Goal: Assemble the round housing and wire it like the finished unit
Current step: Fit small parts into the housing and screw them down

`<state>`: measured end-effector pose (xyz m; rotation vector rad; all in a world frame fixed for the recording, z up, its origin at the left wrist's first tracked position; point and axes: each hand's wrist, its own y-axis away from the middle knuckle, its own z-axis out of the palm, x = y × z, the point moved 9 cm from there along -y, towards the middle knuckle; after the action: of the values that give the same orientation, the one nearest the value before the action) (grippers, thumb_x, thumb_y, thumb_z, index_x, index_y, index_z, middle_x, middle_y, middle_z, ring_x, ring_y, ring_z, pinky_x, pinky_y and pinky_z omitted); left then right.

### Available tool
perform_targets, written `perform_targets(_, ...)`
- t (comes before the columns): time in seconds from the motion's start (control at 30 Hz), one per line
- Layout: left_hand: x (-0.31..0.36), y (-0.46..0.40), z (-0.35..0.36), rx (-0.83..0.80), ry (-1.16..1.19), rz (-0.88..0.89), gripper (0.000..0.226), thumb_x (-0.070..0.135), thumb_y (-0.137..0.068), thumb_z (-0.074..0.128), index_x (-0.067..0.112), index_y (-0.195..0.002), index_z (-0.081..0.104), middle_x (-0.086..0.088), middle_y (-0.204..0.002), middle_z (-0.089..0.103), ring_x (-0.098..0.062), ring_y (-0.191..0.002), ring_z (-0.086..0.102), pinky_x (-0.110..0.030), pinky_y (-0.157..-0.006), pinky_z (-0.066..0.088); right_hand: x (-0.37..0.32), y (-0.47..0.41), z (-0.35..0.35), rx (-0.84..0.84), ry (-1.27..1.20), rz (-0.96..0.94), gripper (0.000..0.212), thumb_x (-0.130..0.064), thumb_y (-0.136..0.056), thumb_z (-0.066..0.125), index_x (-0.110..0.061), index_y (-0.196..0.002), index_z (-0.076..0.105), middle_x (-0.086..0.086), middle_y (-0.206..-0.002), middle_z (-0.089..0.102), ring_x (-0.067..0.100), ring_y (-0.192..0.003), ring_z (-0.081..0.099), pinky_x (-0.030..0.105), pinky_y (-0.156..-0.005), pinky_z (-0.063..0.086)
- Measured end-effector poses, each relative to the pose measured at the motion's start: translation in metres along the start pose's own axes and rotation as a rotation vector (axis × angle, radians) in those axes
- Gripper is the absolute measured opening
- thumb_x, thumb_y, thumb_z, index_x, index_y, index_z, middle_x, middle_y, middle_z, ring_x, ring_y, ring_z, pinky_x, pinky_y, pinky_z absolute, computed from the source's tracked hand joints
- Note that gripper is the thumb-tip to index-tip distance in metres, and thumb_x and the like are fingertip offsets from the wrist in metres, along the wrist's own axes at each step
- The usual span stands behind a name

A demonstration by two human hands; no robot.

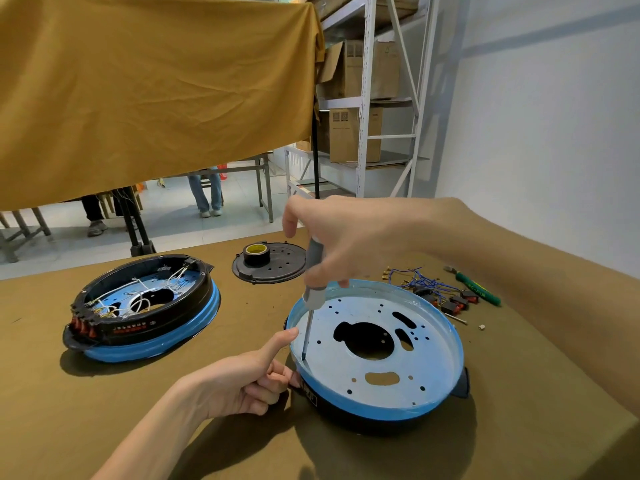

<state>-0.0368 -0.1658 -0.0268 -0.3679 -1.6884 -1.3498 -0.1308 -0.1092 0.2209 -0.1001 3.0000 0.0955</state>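
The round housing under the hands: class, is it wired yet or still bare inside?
Bare. The housing shows only a white plate with holes, no wires; the blue wires lie loose on the table.

finished unit [145, 308]: a red printed line and a small round mark on its black side band, seen upside down, too small to read.
round housing [377, 355]: a framed white label on its black wall just beside the left hand [242, 379], not legible.
green tool [479, 289], right of the housing: dark lettering along it, unreadable.
cardboard boxes [349, 133], behind the housing: faint printed marks, illegible.
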Motion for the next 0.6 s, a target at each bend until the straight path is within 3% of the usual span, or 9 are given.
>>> perform_targets(0.1,0.0,-0.001,-0.001,0.006,-0.003,0.0,0.084,0.083,-0.068,0.062,0.006,-0.101,0.068,0.003,-0.062,0.028,-0.01,-0.052,0.024,-0.021,-0.048,0.029,-0.002,-0.001,-0.003,0.109,0.052,-0.002,0.041,-0.05,-0.098,0.06,-0.02,-0.12,0.043,-0.001,-0.077,0.072,0.012,-0.051,0.067,0.033,-0.054,0.057)
perform_targets(0.23,-0.001,-0.002,-0.001,0.001,-0.002,-0.001,0.083,0.084,-0.066,0.063,0.007,-0.097,0.07,0.003,-0.062,0.029,-0.01,-0.052,0.024,-0.021,-0.047,0.029,-0.003,0.001,0.0,0.013,-0.032,-0.04,0.053,-0.032,-0.092,0.074,-0.023,-0.127,0.035,0.001,-0.09,0.066,0.015,-0.064,0.066,0.03,-0.053,0.058)
perform_targets(0.33,-0.001,-0.002,-0.002,0.001,-0.002,-0.004,0.084,0.083,-0.067,0.063,0.006,-0.099,0.07,0.003,-0.062,0.029,-0.01,-0.051,0.025,-0.021,-0.047,0.029,0.0,-0.002,-0.003,0.112,0.059,-0.021,0.041,-0.046,-0.098,0.062,-0.019,-0.12,0.04,-0.001,-0.083,0.069,0.013,-0.053,0.069,0.041,-0.062,0.061)
perform_targets(0.4,-0.001,-0.002,-0.001,0.001,-0.002,-0.005,0.083,0.083,-0.067,0.063,0.007,-0.098,0.07,0.003,-0.063,0.029,-0.01,-0.052,0.024,-0.021,-0.048,0.028,0.002,-0.003,-0.003,0.114,0.03,-0.025,0.045,-0.052,-0.097,0.061,-0.022,-0.12,0.038,-0.005,-0.083,0.072,0.01,-0.055,0.067,0.035,-0.059,0.058)
perform_targets(0.5,-0.001,-0.001,-0.001,0.002,0.002,-0.003,0.082,0.083,-0.067,0.064,0.007,-0.096,0.07,0.003,-0.063,0.028,-0.01,-0.052,0.023,-0.021,-0.048,0.028,0.006,-0.001,0.0,0.021,-0.061,-0.024,0.051,-0.038,-0.093,0.072,-0.026,-0.124,0.034,-0.003,-0.088,0.075,0.012,-0.062,0.068,0.034,-0.058,0.06)
perform_targets(0.6,-0.001,-0.001,-0.001,0.007,-0.005,-0.003,0.082,0.082,-0.068,0.063,0.006,-0.1,0.07,0.003,-0.063,0.029,-0.01,-0.052,0.024,-0.021,-0.048,0.028,0.01,-0.003,-0.005,0.153,0.08,0.019,0.044,-0.053,-0.097,0.061,-0.022,-0.119,0.041,-0.003,-0.076,0.07,0.007,-0.048,0.066,0.034,-0.052,0.054)
